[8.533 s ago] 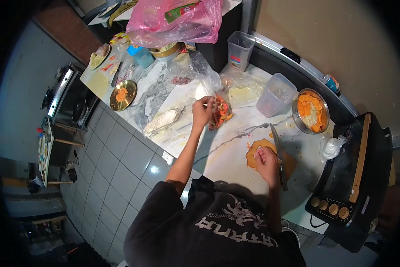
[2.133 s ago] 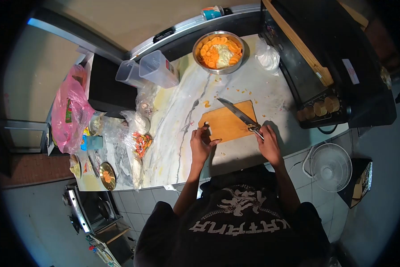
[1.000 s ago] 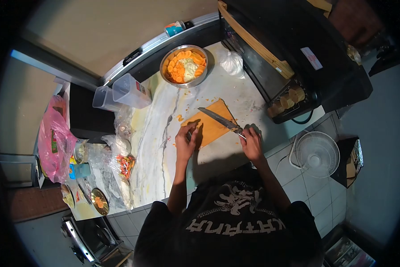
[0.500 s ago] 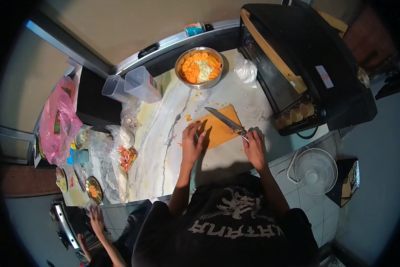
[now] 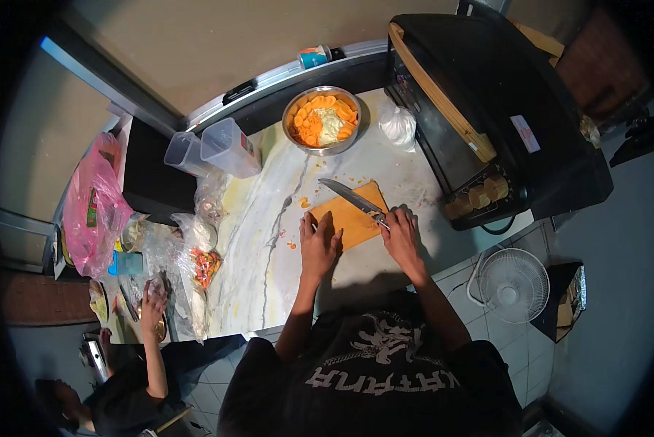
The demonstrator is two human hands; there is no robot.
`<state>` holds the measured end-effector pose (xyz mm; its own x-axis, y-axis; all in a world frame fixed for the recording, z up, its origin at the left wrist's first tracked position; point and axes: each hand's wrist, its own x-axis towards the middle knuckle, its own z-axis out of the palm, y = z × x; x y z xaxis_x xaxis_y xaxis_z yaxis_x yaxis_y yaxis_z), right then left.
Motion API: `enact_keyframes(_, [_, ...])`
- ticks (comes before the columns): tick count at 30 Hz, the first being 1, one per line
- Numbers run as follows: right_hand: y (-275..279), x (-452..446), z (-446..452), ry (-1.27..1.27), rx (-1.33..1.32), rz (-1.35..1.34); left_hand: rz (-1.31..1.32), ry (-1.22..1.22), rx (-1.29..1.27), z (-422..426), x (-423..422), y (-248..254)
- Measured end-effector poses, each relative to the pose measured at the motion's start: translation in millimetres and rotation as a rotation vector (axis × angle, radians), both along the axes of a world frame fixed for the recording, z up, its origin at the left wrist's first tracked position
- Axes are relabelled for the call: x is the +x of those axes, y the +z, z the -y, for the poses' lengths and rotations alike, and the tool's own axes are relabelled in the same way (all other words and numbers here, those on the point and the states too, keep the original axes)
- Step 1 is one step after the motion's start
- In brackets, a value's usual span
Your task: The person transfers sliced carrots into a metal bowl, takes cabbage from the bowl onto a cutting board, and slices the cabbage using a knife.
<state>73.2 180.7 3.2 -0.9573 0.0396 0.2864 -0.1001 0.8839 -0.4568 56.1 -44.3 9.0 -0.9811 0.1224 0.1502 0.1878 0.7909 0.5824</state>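
An orange-brown cutting board [image 5: 358, 231] lies at a slant on the marble-patterned counter. My right hand [image 5: 402, 240] is closed around the handle of a kitchen knife. The knife's dark blade [image 5: 347, 194] points up and to the left across the board, its tip past the far edge. At the board's left end, my left hand [image 5: 320, 251] grips the edge, thumb over the top; a small shiny bit shows between its fingers, too small to name. Orange scraps [image 5: 304, 203] are scattered beside the board. Beyond it stands a steel bowl [image 5: 320, 151] of sliced carrots and pale shreds.
A black oven [image 5: 502, 95] with a wooden handle stands right of the board, near a white plastic bag [image 5: 397, 125]. Clear containers [image 5: 230, 149], bagged vegetables [image 5: 205, 266] and a pink bag [image 5: 94, 211] fill the left. Another person's hand [image 5: 153, 302] reaches in there. A fan [image 5: 515, 285] stands below right.
The knife and my right hand have shifted left over the board, and my left hand has come slightly inward. The other person has leaned in, reaching over the left counter. My view has tilted slightly.
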Motion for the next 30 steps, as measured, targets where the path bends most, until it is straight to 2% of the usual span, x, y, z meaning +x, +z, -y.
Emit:
enact_keyframes(9, [2.9, -5.3, -5.6, -0.001, 0.020, 0.059, -0.015, -0.066, 0.002, -0.9, -12.8, 4.9])
enact_keyframes(11, [6.2, -2.4, -6.6, -0.009, 0.016, 0.062, 0.010, -0.067, 0.162, 1.0, -13.9, 13.9])
enact_keyframes(12, [8.7, -1.4, -6.4, -0.018, 0.011, 0.064, 0.009, -0.063, 0.161, 2.4, -15.4, 14.5])
enact_keyframes(14, [11.0, 1.9, -6.9, -0.023, -0.010, 0.060, -0.104, -0.027, 0.327, 5.6, -16.8, 15.6])
enact_keyframes(15, [11.5, 3.2, -8.3, -0.032, -0.030, 0.057, -0.107, -0.024, 0.327, 6.5, -15.8, 18.4])
enact_keyframes(18, [12.5, 6.8, -15.6, -0.032, -0.049, 0.142, 0.016, 0.011, 0.441, 7.1, -8.6, 23.3])
enact_keyframes(21, [10.0, 10.7, -20.8, -0.028, -0.109, 0.092, 0.115, 0.032, 0.563, 7.3, -2.3, 18.2])
enact_keyframes(28, [4.3, 21.0, -30.4, -0.028, -0.259, 0.114, 0.309, -0.055, 0.763, -3.1, 5.3, 6.7])
enact_keyframes(30, [1.8, 23.4, -29.9, -0.039, -0.243, -0.008, 0.375, -0.122, 0.778, -5.9, 5.5, 1.6])
